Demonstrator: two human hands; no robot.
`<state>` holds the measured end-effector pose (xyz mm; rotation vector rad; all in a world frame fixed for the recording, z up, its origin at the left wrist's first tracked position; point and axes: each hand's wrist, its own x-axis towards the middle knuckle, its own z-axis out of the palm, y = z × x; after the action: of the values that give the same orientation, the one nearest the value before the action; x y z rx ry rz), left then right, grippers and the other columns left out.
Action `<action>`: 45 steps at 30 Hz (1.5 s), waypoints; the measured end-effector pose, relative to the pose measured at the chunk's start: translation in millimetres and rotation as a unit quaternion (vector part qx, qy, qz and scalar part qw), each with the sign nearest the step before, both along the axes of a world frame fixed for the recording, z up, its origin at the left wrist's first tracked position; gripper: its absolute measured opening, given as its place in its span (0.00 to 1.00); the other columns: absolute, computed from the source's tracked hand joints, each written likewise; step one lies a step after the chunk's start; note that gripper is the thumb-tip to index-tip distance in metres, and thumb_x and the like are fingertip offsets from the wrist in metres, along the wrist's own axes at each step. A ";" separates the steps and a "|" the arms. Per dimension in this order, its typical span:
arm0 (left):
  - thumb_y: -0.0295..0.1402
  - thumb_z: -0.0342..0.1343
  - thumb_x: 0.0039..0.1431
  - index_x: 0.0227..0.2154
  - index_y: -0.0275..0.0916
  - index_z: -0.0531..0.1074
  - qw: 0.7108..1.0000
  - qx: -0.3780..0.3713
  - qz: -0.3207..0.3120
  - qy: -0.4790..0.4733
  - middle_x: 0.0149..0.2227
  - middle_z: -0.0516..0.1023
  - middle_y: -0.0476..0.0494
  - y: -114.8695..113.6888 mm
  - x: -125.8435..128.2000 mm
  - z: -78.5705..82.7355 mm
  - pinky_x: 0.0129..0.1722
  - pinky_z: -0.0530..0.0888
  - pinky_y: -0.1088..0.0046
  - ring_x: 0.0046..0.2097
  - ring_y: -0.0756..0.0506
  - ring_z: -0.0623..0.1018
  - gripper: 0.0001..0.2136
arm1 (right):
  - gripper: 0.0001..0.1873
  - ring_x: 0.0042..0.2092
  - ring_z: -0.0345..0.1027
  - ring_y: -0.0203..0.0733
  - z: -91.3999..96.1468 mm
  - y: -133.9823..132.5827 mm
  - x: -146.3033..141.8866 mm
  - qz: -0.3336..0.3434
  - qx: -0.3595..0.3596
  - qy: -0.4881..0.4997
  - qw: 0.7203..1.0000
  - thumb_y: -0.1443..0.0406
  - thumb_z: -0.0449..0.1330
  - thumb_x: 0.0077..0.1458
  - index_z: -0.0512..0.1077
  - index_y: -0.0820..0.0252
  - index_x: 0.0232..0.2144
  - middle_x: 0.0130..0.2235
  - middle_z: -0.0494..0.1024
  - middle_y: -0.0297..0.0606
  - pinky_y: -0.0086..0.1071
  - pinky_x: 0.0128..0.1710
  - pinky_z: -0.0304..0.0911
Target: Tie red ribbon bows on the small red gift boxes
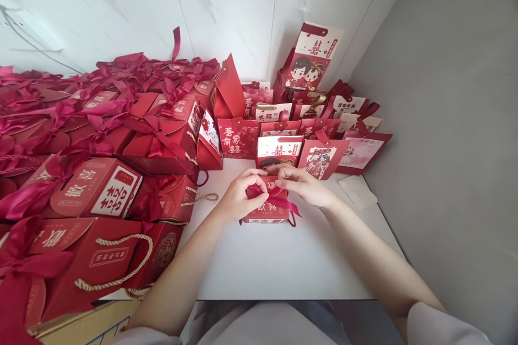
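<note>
Two hands at a ribbon on a small red gift box, mid-bench.
Nearest me, a cardboard carton [87, 326] shows under the bench's left edge, beneath ribboned red boxes [109, 253] crowded along that side, the closest with a twisted rope handle [148, 259]. Past the white front of the bench [283, 267], the small red gift box [265, 215] sits between the forearms; the left hand [242, 194] has thumb and forefinger pinched on the dark pink ribbon [287, 205]. The right hand [305, 187] bends over the box's top; I can't tell whether its fingertips grip. Beyond stand printed cartons [238, 137], then the pale wall [226, 0].
</note>
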<state>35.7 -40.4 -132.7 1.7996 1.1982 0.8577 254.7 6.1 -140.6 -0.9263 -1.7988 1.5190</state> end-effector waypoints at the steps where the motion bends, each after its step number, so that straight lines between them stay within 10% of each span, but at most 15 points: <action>1: 0.31 0.59 0.58 0.30 0.40 0.73 1.000 0.002 -0.001 0.001 0.55 0.72 0.41 0.8 -0.1 -0.4 0.62 0.67 0.58 0.60 0.40 0.73 0.02 | 0.16 0.63 0.64 0.52 -1.8 1.3 0.6 0.004 0.012 0.001 1.000 0.54 0.63 0.59 0.71 0.57 0.26 0.58 0.72 0.41 0.52 0.64 0.56; 8: 0.31 0.59 0.58 0.31 0.41 0.73 1.000 -0.001 -0.002 0.008 0.54 0.71 0.43 0.0 0.7 -0.4 0.61 0.68 0.62 0.59 0.41 0.73 0.01 | 0.13 0.64 0.62 0.49 -11.3 1.2 5.1 0.030 0.138 0.040 0.989 0.56 0.61 0.63 0.69 0.55 0.29 0.59 0.69 0.40 0.50 0.66 0.55; 18: 0.38 0.58 0.62 0.35 0.42 0.75 0.999 -0.016 0.026 -0.014 0.56 0.73 0.42 -5.4 -4.5 3.2 0.61 0.68 0.61 0.60 0.40 0.73 0.06 | 0.10 0.63 0.64 0.49 -9.5 -9.4 5.8 -0.015 0.088 0.029 0.996 0.54 0.59 0.65 0.72 0.51 0.41 0.61 0.71 0.39 0.48 0.63 0.61; 22: 0.44 0.55 0.65 0.49 0.44 0.70 0.990 -0.005 0.144 -0.013 0.55 0.75 0.43 -20.3 -11.6 12.9 0.58 0.70 0.63 0.57 0.42 0.74 0.14 | 0.13 0.62 0.65 0.48 6.2 -21.0 15.2 -0.104 0.188 -0.014 0.977 0.57 0.56 0.68 0.72 0.47 0.52 0.56 0.74 0.40 0.48 0.61 0.64; 26: 0.48 0.56 0.62 0.38 0.42 0.71 0.965 -0.039 0.238 0.101 0.43 0.78 0.45 -38.0 -16.2 15.8 0.41 0.72 0.68 0.48 0.42 0.77 0.14 | 0.10 0.60 0.67 0.49 20.8 -30.6 13.3 -0.088 0.283 -0.055 0.953 0.63 0.56 0.68 0.75 0.49 0.47 0.56 0.74 0.41 0.50 0.62 0.63; 45: 0.44 0.57 0.63 0.26 0.39 0.62 0.980 -0.117 0.158 -0.041 0.26 0.63 0.54 -54.1 -9.3 3.3 0.30 0.61 0.75 0.29 0.51 0.64 0.17 | 0.06 0.57 0.70 0.50 19.1 -35.9 -21.5 -0.033 0.290 -0.132 0.947 0.71 0.61 0.55 0.68 0.55 0.34 0.53 0.74 0.45 0.48 0.58 0.64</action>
<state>26.4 -94.5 -129.5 1.3937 1.4888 0.9154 233.2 -29.8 -121.5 -0.8991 -2.2023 0.7629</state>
